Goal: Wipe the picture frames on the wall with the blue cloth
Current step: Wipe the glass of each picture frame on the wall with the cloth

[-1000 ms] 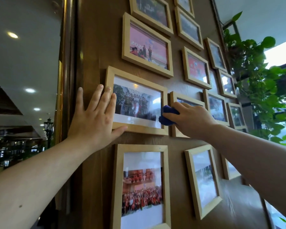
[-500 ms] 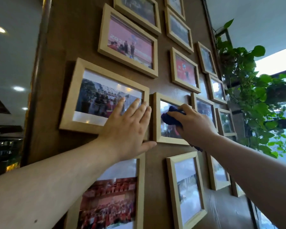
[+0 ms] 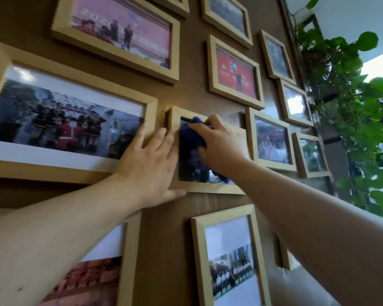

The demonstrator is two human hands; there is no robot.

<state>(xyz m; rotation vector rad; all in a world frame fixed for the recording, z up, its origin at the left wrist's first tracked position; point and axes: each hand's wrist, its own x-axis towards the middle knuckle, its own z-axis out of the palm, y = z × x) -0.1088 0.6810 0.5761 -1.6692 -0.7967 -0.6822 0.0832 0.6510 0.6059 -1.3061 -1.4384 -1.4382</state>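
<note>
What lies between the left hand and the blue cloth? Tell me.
In the head view, only the small frame's left wooden edge lies between the left hand and the blue cloth; its fingers overlap that edge.

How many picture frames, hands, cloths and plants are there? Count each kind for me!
Picture frames: 13 that can be made out, some cut off or partly hidden
Hands: 2, the left hand and the right hand
Blue cloth: 1
Leafy plant: 1
Total: 17
</note>
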